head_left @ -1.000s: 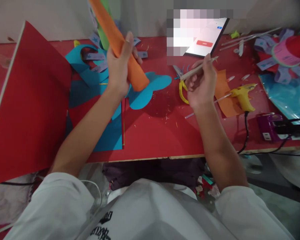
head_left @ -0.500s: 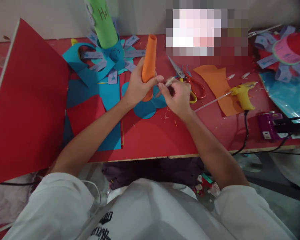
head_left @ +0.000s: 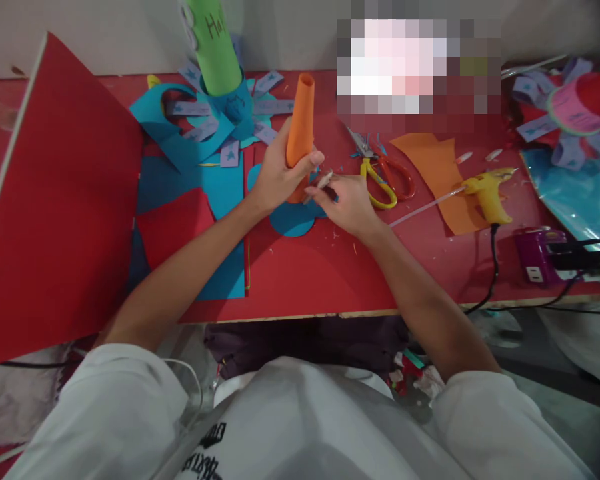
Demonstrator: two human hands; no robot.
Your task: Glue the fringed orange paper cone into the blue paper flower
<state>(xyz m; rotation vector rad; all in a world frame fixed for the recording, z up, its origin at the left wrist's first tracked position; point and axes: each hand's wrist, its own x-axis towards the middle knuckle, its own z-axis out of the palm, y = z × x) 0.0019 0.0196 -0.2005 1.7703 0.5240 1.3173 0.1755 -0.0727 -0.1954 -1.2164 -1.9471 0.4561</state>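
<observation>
My left hand (head_left: 279, 170) is wrapped round an orange tube (head_left: 301, 123), rolled from sheet material and held upright. The tube's lower end stands over a blue piece with rounded lobes (head_left: 293, 220) on the table. Close to the tube's base, my right hand (head_left: 349, 203) pinches a thin, pale stick-like piece (head_left: 325, 180); its exact kind is too small to make out. Just right of that hand lie yellow-handled scissors (head_left: 380, 187) and red-handled scissors (head_left: 397, 177).
A yellow glue gun (head_left: 487, 193) rests by an orange sheet (head_left: 425, 160), its cord running to a purple power box (head_left: 540, 257). On the left, a red board (head_left: 65, 200) stands tilted beside blue sheets (head_left: 225, 233). Behind is a green paper tube (head_left: 213, 53).
My right hand has moved slightly left and down, bringing the pale piece nearer the tube's base and uncovering the yellow scissor handles. My left hand keeps its hold on the tube.
</observation>
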